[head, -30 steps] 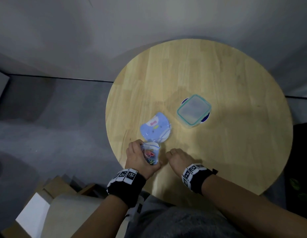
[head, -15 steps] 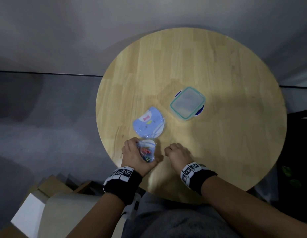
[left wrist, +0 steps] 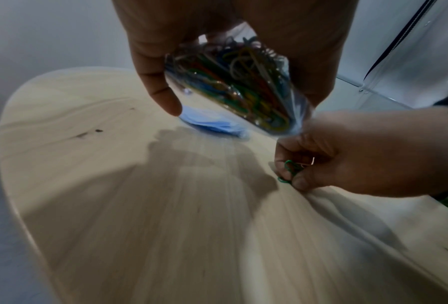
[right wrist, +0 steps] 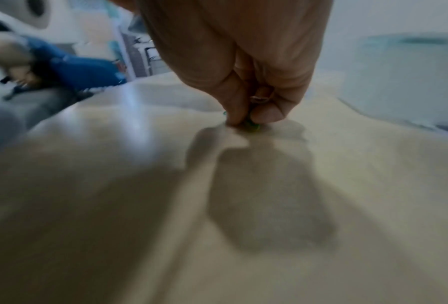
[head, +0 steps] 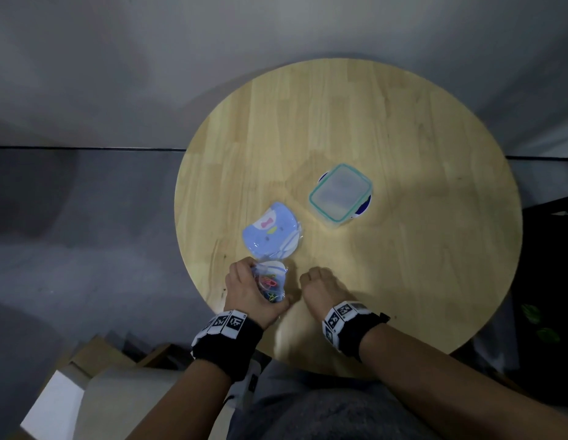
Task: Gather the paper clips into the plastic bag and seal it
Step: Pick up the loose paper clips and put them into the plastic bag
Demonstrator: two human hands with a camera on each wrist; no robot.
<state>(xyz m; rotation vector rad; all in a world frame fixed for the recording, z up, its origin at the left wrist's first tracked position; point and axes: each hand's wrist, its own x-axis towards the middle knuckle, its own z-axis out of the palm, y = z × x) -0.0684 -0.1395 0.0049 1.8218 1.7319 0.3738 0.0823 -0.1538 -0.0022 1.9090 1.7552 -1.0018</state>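
Observation:
My left hand (head: 249,290) grips a small clear plastic bag (head: 271,282) just above the near edge of the round table; the bag (left wrist: 238,88) holds several coloured paper clips. Right beside it, my right hand (head: 320,289) is curled down on the wood. Seen from the left wrist, that right hand (left wrist: 347,156) pinches a green paper clip (left wrist: 290,170) against the tabletop. The right wrist view shows the fingertips (right wrist: 246,118) closed on the green clip (right wrist: 252,125), though blurred.
A flat blue pouch with a cartoon print (head: 271,231) lies just beyond my left hand. A clear lidded box with a teal rim (head: 339,193) stands mid-table on a blue disc. The round wooden table (head: 419,249) ends close to my body; cardboard boxes (head: 95,360) lie on the floor at the lower left.
Both hands have stayed in place at the near table edge; the left keeps its grip on the bag. The head camera has shifted slightly.

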